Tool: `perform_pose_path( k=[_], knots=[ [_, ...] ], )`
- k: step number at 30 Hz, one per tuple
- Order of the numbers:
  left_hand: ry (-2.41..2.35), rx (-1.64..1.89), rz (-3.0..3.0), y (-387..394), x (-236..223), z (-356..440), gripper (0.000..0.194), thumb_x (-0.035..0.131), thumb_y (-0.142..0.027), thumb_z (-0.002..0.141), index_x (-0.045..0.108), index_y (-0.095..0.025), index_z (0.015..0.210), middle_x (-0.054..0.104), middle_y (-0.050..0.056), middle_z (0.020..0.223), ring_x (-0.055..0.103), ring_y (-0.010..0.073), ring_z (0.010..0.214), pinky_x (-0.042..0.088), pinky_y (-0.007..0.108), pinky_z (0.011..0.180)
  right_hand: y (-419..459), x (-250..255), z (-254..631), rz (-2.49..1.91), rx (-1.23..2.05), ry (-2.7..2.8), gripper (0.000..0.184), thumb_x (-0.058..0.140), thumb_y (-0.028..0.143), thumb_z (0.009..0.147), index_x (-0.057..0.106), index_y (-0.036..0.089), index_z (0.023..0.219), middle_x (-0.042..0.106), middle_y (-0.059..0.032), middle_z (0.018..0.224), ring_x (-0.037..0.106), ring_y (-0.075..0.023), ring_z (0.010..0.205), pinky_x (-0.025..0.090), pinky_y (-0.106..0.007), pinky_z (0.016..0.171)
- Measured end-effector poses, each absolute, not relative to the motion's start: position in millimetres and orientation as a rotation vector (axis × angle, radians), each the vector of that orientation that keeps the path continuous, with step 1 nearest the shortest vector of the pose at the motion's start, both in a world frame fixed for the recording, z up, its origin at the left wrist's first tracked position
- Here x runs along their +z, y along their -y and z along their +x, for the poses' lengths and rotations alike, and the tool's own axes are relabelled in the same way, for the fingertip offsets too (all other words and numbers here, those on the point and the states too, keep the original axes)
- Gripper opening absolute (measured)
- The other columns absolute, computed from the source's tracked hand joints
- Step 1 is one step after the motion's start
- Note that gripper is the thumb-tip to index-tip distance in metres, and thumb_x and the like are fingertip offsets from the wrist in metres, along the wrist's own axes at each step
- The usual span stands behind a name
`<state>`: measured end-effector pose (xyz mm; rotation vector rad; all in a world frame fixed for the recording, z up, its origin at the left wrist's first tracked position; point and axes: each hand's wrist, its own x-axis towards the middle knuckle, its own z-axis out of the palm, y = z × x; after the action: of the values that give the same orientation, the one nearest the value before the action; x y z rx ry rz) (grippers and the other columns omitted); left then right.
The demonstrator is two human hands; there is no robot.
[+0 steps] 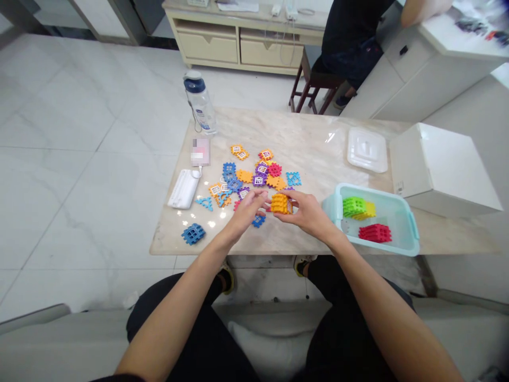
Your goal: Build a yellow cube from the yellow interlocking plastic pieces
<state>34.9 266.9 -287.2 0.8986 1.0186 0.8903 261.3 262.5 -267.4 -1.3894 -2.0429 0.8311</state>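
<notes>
My right hand is closed on a stack of orange plastic building tiles, gripping it from the right above the table. Close to the stack's left side is my left hand, its fingers stretched out and apart, with nothing visible in them. Loose interlocking tiles lie beyond and around both hands: blue tiles, a purple window tile, a red tile, orange tiles and a light-blue tile. One dark-blue tile is partly under my left hand. A stack of blue tiles sits near the front left.
To the right, a light-blue bin contains green tiles, yellow tiles and red tiles. Behind it are a clear lid and a white box. A water bottle and a white device stand left. Another person sits beyond.
</notes>
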Motion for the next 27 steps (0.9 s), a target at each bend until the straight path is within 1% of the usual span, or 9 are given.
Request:
perform_pose_path(
  k=[3,5,7,9,11,16,19,23,27],
  knots=[
    [-0.826,0.829,0.727,-258,-289,49,0.063,0.086,-0.073,0.091,0.075,-0.019,0.121,0.080,0.012,0.125,0.076,0.0223,0.104,0.062,0.035,0.090,-262,-268,262,-1.318,0.772,2.028,0.052,0.094,0.028,0.090,0.078,0.020,0.139,0.085,-0.0131,0.132,0.082,-0.0321,0.118,0.065,-0.048,0.109],
    [-0.739,0.807,0.667,-255,-292,53,0.063,0.090,-0.069,0.089,0.078,-0.017,0.121,0.081,0.013,0.126,0.076,0.0218,0.106,0.061,0.035,0.096,-262,-272,261,-1.295,0.711,2.060,0.055,0.096,0.025,0.087,0.078,0.020,0.140,0.084,-0.0142,0.134,0.082,-0.0336,0.122,0.065,-0.050,0.112],
    [-0.717,0.790,0.637,-254,-295,54,0.061,0.096,-0.063,0.086,0.081,-0.015,0.120,0.083,0.013,0.122,0.076,0.0205,0.107,0.060,0.033,0.100,-261,-274,259,-1.263,0.686,2.087,0.058,0.095,0.021,0.086,0.077,0.022,0.141,0.083,-0.0143,0.137,0.081,-0.0339,0.126,0.064,-0.051,0.114],
    [-0.725,0.764,0.617,-255,-297,53,0.062,0.099,-0.062,0.083,0.084,-0.013,0.117,0.084,0.013,0.117,0.077,0.0202,0.104,0.060,0.032,0.100,-261,-276,257,-1.227,0.684,2.109,0.058,0.093,0.019,0.087,0.077,0.023,0.143,0.083,-0.0141,0.138,0.080,-0.0336,0.128,0.064,-0.051,0.115],
    [-0.746,0.753,0.614,-256,-299,52,0.063,0.097,-0.065,0.084,0.085,-0.012,0.116,0.085,0.013,0.115,0.078,0.0207,0.103,0.061,0.032,0.100,-261,-276,255,-1.200,0.674,2.124,0.058,0.094,0.019,0.088,0.076,0.023,0.143,0.083,-0.0143,0.138,0.079,-0.0338,0.129,0.064,-0.051,0.115],
    [-0.836,0.804,0.542,-258,-297,51,0.053,0.084,-0.063,0.098,0.084,-0.014,0.117,0.086,0.014,0.115,0.080,0.0190,0.093,0.065,0.030,0.091,-262,-281,257,-1.231,0.634,2.178,0.063,0.095,0.020,0.088,0.074,0.024,0.147,0.080,-0.0173,0.142,0.077,-0.0368,0.133,0.062,-0.056,0.116],
    [-0.867,0.787,0.493,-258,-298,50,0.054,0.077,-0.065,0.103,0.084,-0.013,0.112,0.087,0.015,0.110,0.082,0.0203,0.091,0.066,0.029,0.086,-262,-286,259,-1.265,0.640,2.201,0.063,0.094,0.020,0.089,0.073,0.022,0.148,0.079,-0.0191,0.142,0.077,-0.0381,0.134,0.062,-0.057,0.116],
    [-0.865,0.782,0.550,-257,-300,50,0.060,0.078,-0.071,0.100,0.084,-0.013,0.111,0.087,0.016,0.108,0.083,0.0225,0.094,0.067,0.031,0.091,-261,-288,259,-1.307,0.649,2.205,0.060,0.091,0.019,0.092,0.071,0.019,0.148,0.080,-0.0205,0.140,0.078,-0.0383,0.131,0.063,-0.057,0.113],
    [-0.819,0.864,0.651,-259,-298,50,0.061,0.090,-0.070,0.089,0.085,-0.013,0.109,0.087,0.015,0.114,0.083,0.0248,0.102,0.066,0.033,0.095,-262,-279,260,-1.276,0.638,2.172,0.063,0.092,0.018,0.090,0.070,0.023,0.149,0.079,-0.0182,0.144,0.077,-0.0366,0.133,0.063,-0.055,0.115]
  ],
)
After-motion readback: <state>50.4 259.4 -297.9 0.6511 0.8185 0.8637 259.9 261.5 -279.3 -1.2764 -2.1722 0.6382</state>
